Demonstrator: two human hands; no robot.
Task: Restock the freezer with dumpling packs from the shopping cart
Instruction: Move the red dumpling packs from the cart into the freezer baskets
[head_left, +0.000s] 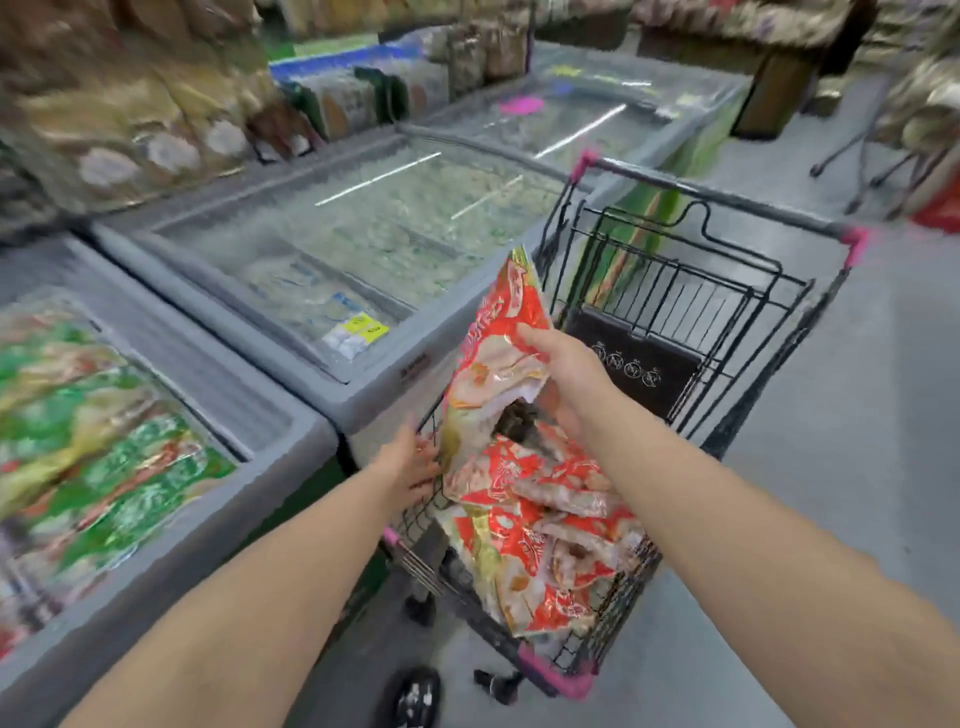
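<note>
Dumpling pack (498, 332), crinkly red plastic, gripped by right hand (566, 369)

Blurred packaged goods (130, 119) are leaning at upper left; a black shoe (415, 696) is standing on the grey floor (857, 467) below.

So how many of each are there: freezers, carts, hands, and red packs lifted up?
Chest freezers: 3
Shopping cart: 1
Hands: 2, left hand and right hand
Red pack held up by the right hand: 1
Pile of red packs in the cart: overlapping, not countable
Total counted: 7
</note>
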